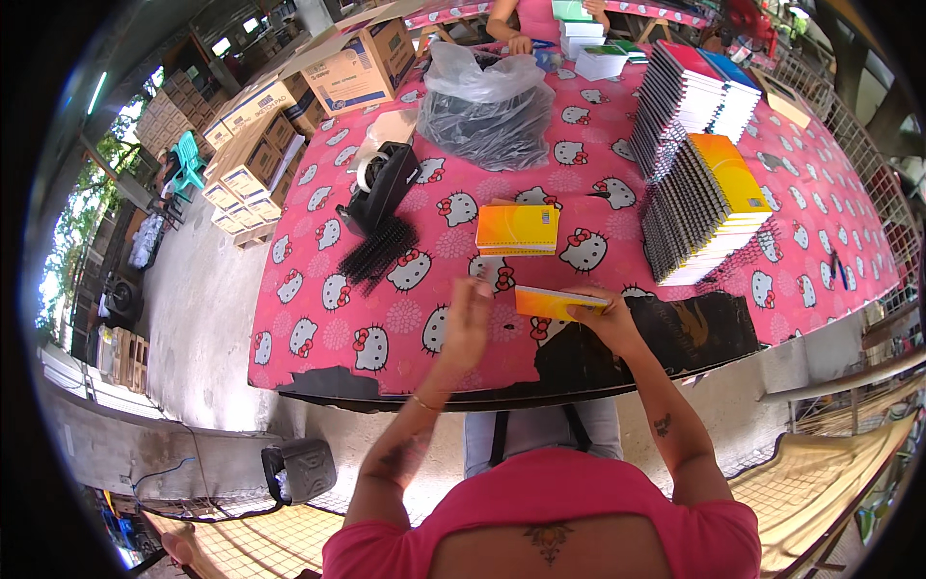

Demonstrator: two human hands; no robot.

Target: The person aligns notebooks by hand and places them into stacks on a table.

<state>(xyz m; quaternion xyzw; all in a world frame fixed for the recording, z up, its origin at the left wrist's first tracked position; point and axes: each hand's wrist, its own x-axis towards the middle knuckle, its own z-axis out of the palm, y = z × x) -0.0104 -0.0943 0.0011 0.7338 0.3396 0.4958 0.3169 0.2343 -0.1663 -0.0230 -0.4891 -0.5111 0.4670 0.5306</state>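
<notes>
My right hand (600, 314) grips a thin yellow-orange notebook (558, 302) by its right end, holding it above the near part of the pink patterned tablecloth (318, 289). My left hand (467, 317) is raised just left of the notebook's free end, fingers together and blurred; I cannot see whether it holds anything. A small stack of matching orange notebooks (518, 229) lies flat on the table just beyond my hands. A bundle of black spiral combs (378, 254) rests to the left, in front of a black tape dispenser (382, 183).
Tall slanted stacks of spiral notebooks (702, 207) stand at the right, more (687, 96) behind them. A clear bag of black binding pieces (485, 114) sits at the back centre. Cardboard boxes (318, 82) line the left. Another person's hand (521, 42) works at the far edge.
</notes>
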